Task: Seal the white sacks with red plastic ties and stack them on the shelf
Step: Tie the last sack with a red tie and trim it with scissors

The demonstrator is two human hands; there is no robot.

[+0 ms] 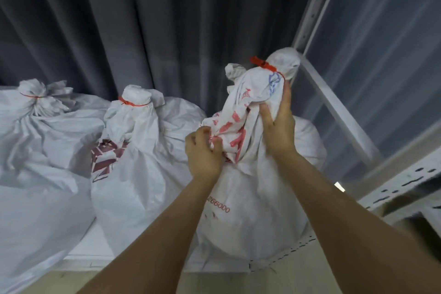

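Note:
A white sack (253, 217) with red print stands on the white shelf (95, 246) at the right. A red plastic tie (263, 64) closes its neck near the top. My right hand (278, 126) grips the gathered cloth just below the tie. My left hand (204, 153) clutches a fold of the same sack lower down on its left side. Two more white sacks stand to the left: a middle sack (143, 162) with a red tie (130, 102), and a far-left sack (40, 150) with a thin red tie (31, 96).
A dark grey curtain (167, 31) hangs behind the sacks. A white metal shelf upright (310, 14) and a slanted brace (338, 114) run close by the right sack. A perforated shelf beam (405, 186) lies at the right.

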